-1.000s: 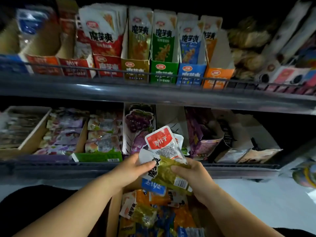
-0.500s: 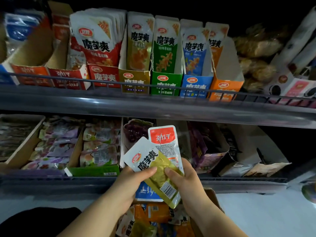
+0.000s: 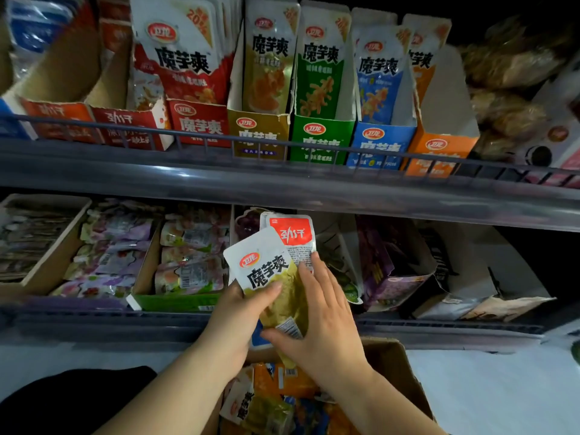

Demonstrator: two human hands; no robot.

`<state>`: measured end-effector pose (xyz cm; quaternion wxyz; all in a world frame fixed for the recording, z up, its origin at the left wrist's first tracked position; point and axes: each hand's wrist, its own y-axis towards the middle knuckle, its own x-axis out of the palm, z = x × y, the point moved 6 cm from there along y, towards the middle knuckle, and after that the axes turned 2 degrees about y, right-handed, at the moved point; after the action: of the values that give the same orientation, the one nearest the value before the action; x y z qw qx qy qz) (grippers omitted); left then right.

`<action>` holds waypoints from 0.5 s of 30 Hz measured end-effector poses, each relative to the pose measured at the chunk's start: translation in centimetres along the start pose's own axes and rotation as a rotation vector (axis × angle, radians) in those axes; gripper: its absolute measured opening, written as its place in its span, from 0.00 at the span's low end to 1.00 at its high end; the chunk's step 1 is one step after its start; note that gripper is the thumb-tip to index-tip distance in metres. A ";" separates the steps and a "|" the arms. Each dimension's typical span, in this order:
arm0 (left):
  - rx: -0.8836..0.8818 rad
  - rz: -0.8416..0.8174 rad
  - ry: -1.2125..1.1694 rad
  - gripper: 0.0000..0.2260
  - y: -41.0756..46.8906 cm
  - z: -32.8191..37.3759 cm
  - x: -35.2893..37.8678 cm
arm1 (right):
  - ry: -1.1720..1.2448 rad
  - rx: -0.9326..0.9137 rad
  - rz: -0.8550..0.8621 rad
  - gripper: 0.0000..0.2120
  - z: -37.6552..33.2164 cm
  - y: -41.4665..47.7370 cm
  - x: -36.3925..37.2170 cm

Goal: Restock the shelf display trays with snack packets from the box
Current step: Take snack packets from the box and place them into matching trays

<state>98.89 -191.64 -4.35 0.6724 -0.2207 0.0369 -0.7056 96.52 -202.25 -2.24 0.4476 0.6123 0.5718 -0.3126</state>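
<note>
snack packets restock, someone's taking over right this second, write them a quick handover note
Left hand: grips a small stack of packets, thumb on the yellow-green packet. A red-topped packet sits behind it.
Right hand: fingers lie flat across the stack.
Box: below the hands, with more packets inside.
Done: the upper-shelf trays hold upright packets.
Left: the held packets are in no tray yet. The yellow tray looks like the match for the front one, so it probably goes there next. Then sort the rest of the box.
</note>
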 end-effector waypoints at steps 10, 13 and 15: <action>-0.096 -0.108 -0.140 0.17 -0.6 0.1 0.6 | 0.015 -0.028 -0.215 0.40 -0.8 -0.7 -0.2; -0.096 -0.118 -0.096 0.27 -0.8 -0.1 0.6 | 0.124 -0.048 -0.153 0.41 -0.6 -1.0 -0.6; -0.078 -0.129 -0.091 0.27 -0.9 -0.1 0.6 | 0.150 -0.038 -0.096 0.37 -0.5 -0.9 -0.5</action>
<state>98.05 -192.15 -3.98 0.6172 -0.2807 0.0194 -0.7347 95.52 -202.08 -1.75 0.3995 0.5974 0.6382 -0.2760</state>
